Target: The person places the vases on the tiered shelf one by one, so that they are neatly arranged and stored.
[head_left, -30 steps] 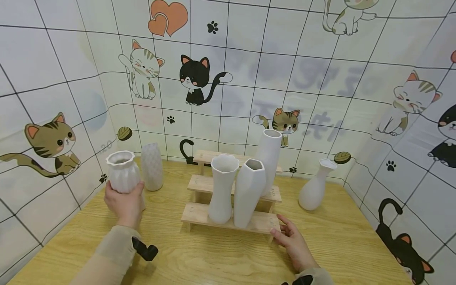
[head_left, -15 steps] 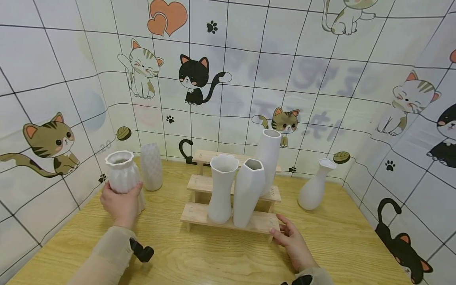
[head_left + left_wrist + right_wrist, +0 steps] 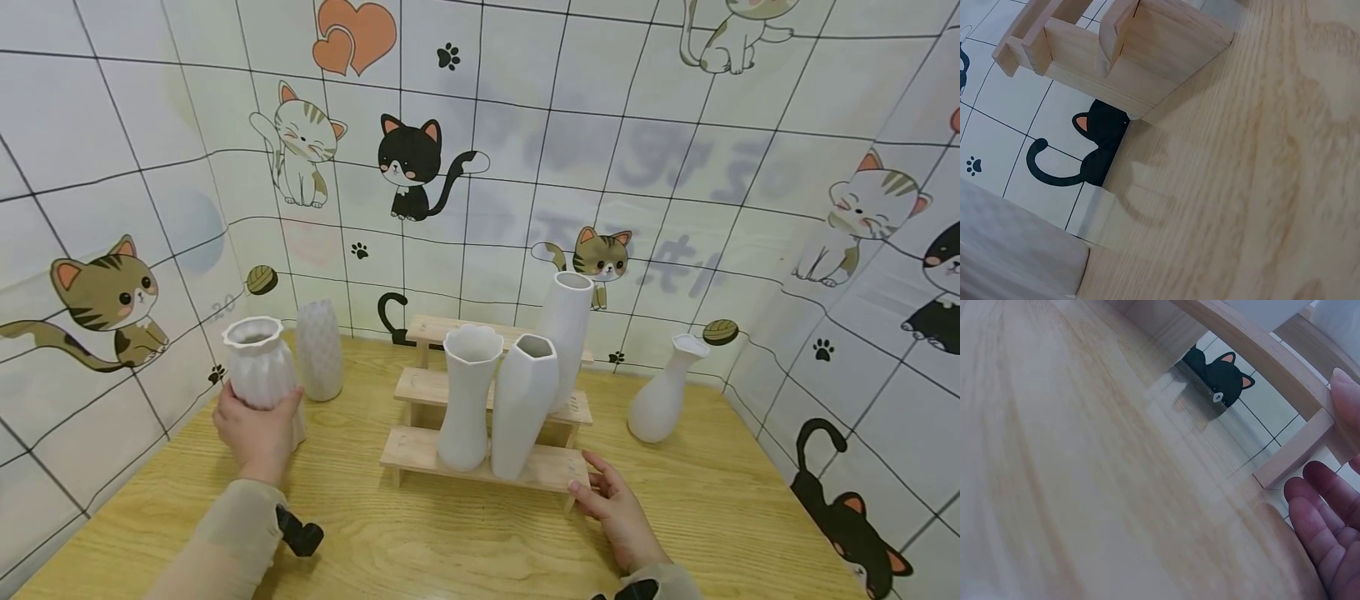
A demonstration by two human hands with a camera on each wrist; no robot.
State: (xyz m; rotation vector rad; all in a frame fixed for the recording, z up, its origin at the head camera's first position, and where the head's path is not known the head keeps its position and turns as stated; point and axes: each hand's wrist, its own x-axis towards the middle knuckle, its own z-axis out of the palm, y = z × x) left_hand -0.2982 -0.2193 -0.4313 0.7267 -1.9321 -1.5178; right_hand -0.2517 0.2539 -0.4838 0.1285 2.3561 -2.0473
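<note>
On the left, my left hand (image 3: 258, 429) grips a white ribbed vase (image 3: 258, 367) with a ruffled rim, its fingers and thumb round the body. My right hand (image 3: 618, 508) pinches the right end of the lowest step of a tiered wooden stand (image 3: 412, 450). In the right wrist view the thumb (image 3: 1346, 394) lies against the step's edge, with the other fingers curled below. A flared white vase (image 3: 468, 400) and an angular, leaning one (image 3: 522, 408) stand on the lowest step. Behind them a tall round vase (image 3: 567, 333) stands on a higher step.
A textured white vase (image 3: 321, 350) stands on the wooden table (image 3: 420, 550) behind the held one. Right of the stand is a bulbous vase (image 3: 658, 404) with a narrow neck. Cat-patterned sheets (image 3: 517, 150) enclose the back and sides.
My left hand has shifted very slightly leftward on the ribbed vase. The right hand, the stand and the other vases keep their places.
</note>
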